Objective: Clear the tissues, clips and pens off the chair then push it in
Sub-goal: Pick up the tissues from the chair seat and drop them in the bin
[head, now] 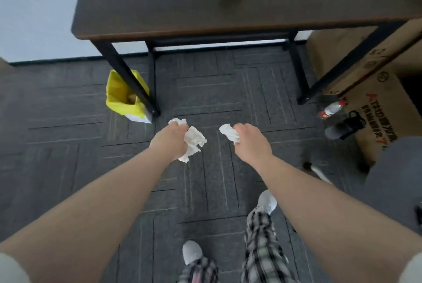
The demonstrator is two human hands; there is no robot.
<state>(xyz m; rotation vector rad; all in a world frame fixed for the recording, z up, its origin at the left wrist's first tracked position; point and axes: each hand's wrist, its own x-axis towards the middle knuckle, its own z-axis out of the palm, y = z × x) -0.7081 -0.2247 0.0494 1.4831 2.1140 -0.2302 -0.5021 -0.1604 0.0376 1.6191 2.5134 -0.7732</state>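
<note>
a: what's in each grip?
b: the left hand [170, 140] is curled round a crumpled white tissue wad [194, 142]; the right hand [250, 142] clutches a smaller tissue [229, 133]. both are held out over the dark carpet floor [217, 91].
a: and around them?
b: a yellow-lined bin [121, 95] beside the table [182, 2] leg, just ahead of the left hand. a cardboard box [376, 91] and plastic bottle [332, 108] lie right.
</note>
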